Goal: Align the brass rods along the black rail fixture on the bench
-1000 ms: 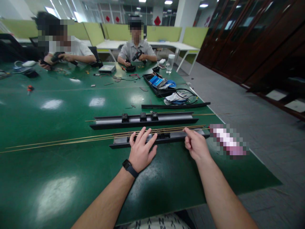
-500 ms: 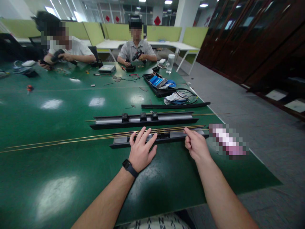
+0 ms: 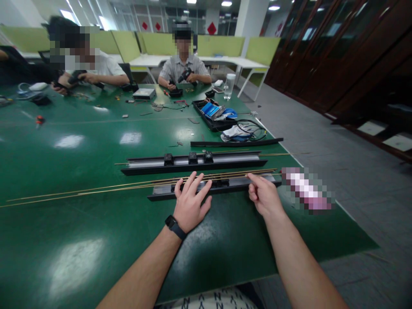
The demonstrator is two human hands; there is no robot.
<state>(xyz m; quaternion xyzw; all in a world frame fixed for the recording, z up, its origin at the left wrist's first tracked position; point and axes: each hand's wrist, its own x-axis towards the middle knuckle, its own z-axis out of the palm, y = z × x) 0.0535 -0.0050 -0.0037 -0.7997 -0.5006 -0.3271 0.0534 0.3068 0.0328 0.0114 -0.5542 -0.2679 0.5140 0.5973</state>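
Note:
My left hand, with a dark watch on its wrist, lies open with fingers spread over the nearer black rail and touches the long, thin brass-coloured rods across it. To its right, my right hand is closed, its index finger extended to the rods and the other fingers curled. Whatever it pinches, if anything, is hidden. Under the rods, small dark blocks in the rail's silvery channel are partly covered by my left hand. Just behind lies a second black rail with several black blocks in its channel.
Farther back lie a black strip, a glove with cables and a black tray of blue items. A blurred pink-white object is at right, near the table edge. Two people across the green table hold power drills.
My right hand's index fingertip has shifted slightly left along the rods. My left hand and both rails look unmoved.

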